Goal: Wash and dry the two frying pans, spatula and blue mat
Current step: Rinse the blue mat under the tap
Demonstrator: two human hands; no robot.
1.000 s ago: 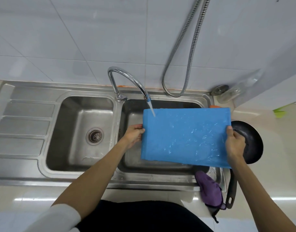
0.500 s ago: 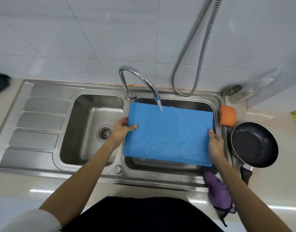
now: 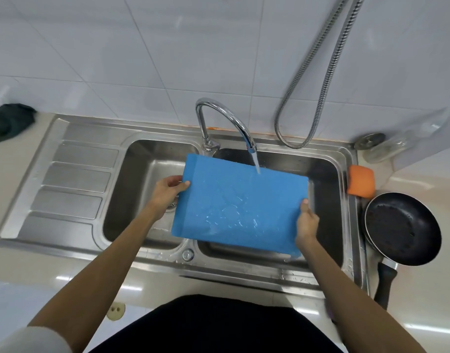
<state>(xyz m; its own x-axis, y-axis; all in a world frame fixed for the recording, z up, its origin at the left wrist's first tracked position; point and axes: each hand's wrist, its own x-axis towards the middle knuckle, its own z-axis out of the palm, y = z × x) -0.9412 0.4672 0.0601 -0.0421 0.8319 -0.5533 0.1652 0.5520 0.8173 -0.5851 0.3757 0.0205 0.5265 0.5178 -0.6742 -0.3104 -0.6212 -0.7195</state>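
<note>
Frying pan (image 3: pixel 402 228) and orange sponge (image 3: pixel 361 180) right of sink (image 3: pixel 244 272). I see blue mat (image 3: pixel 239 207) under faucet (image 3: pixel 226 121), long axis left-right. Left hand (image 3: pixel 167 192) and right hand (image 3: pixel 306 222) grip its ends.

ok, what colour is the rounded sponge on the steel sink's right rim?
Orange. The rounded orange sponge shows best in the head view.

Head-worn view, down over sink (image 3: pixel 244 273)

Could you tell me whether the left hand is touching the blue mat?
Touching: the head view shows the left hand gripping the blue mat by its edge.
</note>
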